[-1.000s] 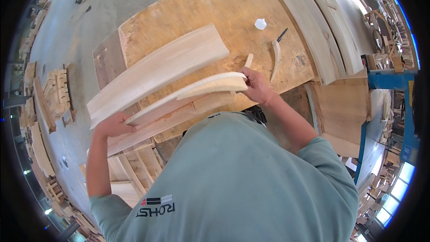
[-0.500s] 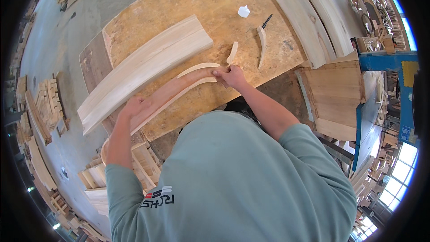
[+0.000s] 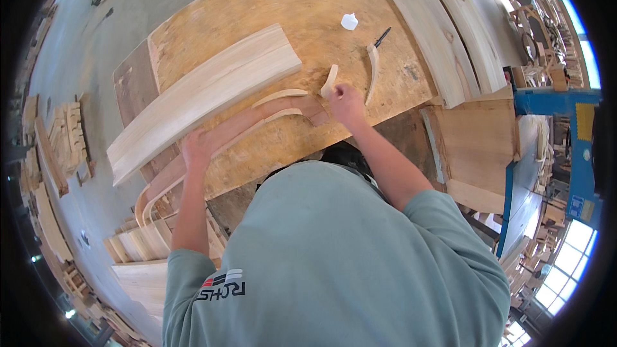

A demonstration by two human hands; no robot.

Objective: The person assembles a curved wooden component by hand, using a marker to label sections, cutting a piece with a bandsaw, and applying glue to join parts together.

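My left hand (image 3: pixel 198 148) is closed around a long, curved reddish-brown wooden board (image 3: pixel 241 123). Pale curved strips (image 3: pixel 283 114) run along both of its edges, and its near-left end reaches past the table edge. Over by the board's far right end, my right hand (image 3: pixel 347 103) has its fingers curled together at the lower end of a short curved wood piece (image 3: pixel 331 77); the fingertips are partly hidden. A second slim curved piece (image 3: pixel 373 72) lies just to the right, with a black pen (image 3: pixel 382 36) at its top.
A thick pale curved plank (image 3: pixel 205 93) lies on the worn wooden table (image 3: pixel 257 0) beyond the board. A small white object (image 3: pixel 349 21) sits at the back. Long planks (image 3: pixel 437 32) border the right, near a blue machine frame (image 3: pixel 578 148). Wood parts (image 3: pixel 138 244) are stacked below left.
My right hand has let go of the board's right end and moved slightly right, to the short curved piece. The board has shifted toward the near left, with my left hand still on it.
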